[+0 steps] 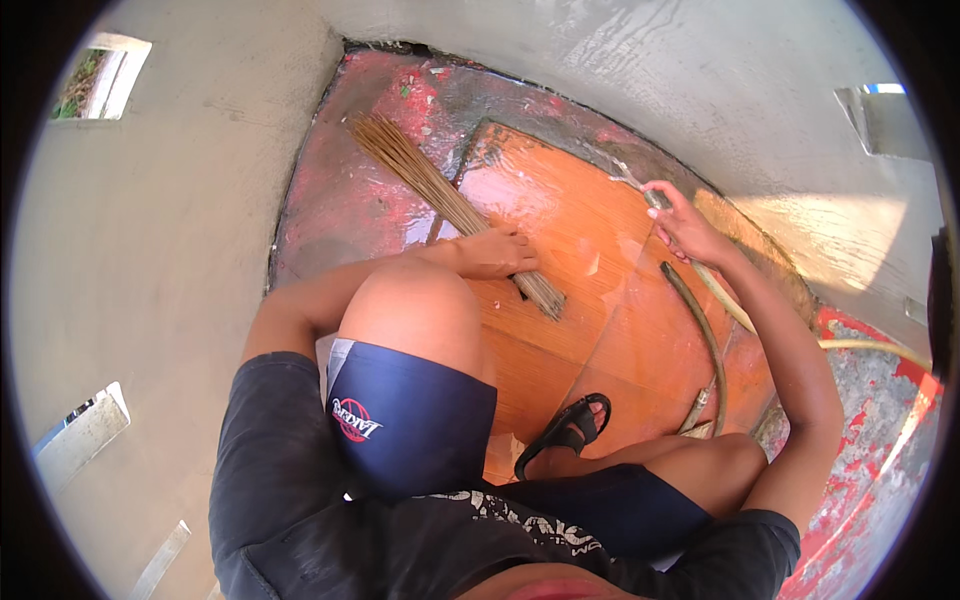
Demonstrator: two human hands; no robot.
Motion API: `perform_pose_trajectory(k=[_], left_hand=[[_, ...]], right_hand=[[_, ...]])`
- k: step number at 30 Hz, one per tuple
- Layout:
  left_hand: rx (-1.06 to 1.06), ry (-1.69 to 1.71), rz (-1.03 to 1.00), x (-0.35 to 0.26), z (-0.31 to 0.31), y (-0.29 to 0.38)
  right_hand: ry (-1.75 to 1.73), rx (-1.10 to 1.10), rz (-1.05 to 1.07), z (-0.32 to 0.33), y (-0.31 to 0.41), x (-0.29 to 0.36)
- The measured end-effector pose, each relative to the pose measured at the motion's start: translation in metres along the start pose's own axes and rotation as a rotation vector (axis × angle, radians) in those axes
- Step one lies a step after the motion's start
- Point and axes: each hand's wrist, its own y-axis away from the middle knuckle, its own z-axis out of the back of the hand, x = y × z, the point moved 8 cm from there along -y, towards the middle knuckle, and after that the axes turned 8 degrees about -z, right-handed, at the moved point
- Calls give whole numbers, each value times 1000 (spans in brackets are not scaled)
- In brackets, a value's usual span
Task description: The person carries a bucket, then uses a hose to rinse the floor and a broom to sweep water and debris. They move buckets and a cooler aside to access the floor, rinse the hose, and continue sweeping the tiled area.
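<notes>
My left hand is closed around the handle end of a stick broom, a bundle of thin stiff ribs. The broom slants over wet orange floor tiles, its spread tips on worn red and grey concrete at the upper left. In my right hand is the end of a pale hose, with water coming out of it towards the upper left. The hose trails back under my right forearm to the right edge.
A dark, curved length of hose lies on the tiles near my sandalled foot. Plastered walls rise at the left, top and right, with small rectangular openings. Worn red and grey flooring lies at the right.
</notes>
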Motion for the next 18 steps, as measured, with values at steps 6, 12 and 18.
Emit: perform_pose_trajectory(k=[6, 12, 18], left_hand=[[124, 148, -115, 2, 27, -3], [392, 451, 105, 13, 53, -4], [321, 188, 21, -7, 160, -65]], right_hand=[[-196, -52, -6, 9, 28, -36], [-372, -256, 48, 7, 32, -118], [-264, -406, 196, -16, 19, -182]])
